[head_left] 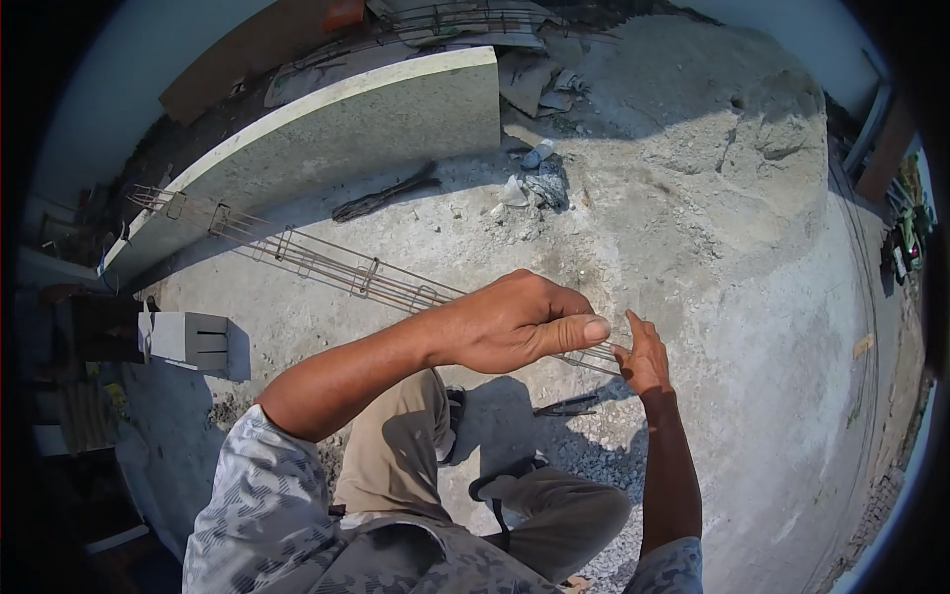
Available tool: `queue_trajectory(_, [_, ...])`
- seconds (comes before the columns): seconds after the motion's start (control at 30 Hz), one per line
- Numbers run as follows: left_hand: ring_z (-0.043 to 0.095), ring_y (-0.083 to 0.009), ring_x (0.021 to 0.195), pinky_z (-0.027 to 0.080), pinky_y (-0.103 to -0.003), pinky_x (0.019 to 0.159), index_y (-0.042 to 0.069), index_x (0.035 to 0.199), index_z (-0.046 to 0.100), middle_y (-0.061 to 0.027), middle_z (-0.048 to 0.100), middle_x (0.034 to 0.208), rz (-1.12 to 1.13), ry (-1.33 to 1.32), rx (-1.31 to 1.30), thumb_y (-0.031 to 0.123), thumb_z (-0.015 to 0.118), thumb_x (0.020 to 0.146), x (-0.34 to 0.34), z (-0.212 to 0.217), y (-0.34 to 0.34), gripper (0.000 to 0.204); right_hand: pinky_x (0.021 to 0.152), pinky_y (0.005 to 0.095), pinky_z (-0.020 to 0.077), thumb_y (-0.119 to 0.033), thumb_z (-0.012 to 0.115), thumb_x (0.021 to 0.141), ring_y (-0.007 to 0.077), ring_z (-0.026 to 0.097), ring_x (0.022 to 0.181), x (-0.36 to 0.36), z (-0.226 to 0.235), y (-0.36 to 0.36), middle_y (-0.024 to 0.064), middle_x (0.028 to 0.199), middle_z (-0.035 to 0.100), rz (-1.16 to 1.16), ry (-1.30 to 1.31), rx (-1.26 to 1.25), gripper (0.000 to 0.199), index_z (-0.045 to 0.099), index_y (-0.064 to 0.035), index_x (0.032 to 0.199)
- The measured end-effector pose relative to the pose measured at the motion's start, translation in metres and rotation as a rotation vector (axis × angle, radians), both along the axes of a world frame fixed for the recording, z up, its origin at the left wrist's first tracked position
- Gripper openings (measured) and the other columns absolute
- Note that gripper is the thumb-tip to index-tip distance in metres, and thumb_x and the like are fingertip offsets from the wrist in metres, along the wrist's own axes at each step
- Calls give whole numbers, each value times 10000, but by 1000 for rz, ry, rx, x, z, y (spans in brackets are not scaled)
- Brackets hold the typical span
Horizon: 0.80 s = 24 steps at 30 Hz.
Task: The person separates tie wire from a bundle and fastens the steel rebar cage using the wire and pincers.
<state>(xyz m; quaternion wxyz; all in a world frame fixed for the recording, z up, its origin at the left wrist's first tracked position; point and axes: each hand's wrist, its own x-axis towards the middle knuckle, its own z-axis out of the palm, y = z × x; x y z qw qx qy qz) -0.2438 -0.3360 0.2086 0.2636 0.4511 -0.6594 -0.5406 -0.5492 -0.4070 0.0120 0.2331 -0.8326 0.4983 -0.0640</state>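
A long, narrow rebar cage [366, 277] with rectangular stirrups slants from the upper left to the middle of the head view. My left hand [515, 322] is above its near part and hides a stretch of the bars. Its fingers are curled under with the thumb pointing right; whatever they grip is hidden. Beside the cage's right end is my right hand [645, 358], fingers apart and raised. Whether it touches the bars I cannot tell. On the ground below my hands lies a dark tool with two thin handles [566, 406].
A low grey wall [336, 153] curves across the upper left, with one cage end over it. A pale slotted block [185, 340] stands at left. Dark bundled rods [386, 192] and crumpled plastic [542, 186] lie beyond the cage. A sand heap [732, 109] rises far right; gravel [604, 455] lies near my feet.
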Motion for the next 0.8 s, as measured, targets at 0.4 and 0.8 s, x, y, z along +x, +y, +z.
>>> queue_trajectory(0.4, [731, -300, 835, 554, -434, 808, -60, 1129, 678, -216, 719, 939, 252, 159, -425, 570, 684, 852, 63, 419, 145, 689, 962, 450, 490, -249, 745, 801, 447, 600, 1126, 85, 155, 189, 296, 1187, 627, 240, -119, 697, 537, 593, 22, 1239])
queue_trajectory(0.8, [710, -367, 914, 565, -421, 786, -48, 1162, 652, -222, 710, 1032, 527, -327, 80, 478, 643, 912, 174, 318, 286, 582, 734, 369, 551, -187, 754, 811, 278, 683, 755, 4, 172, 182, 146, 835, 695, 151, 87, 407, 444, 639, 34, 1179])
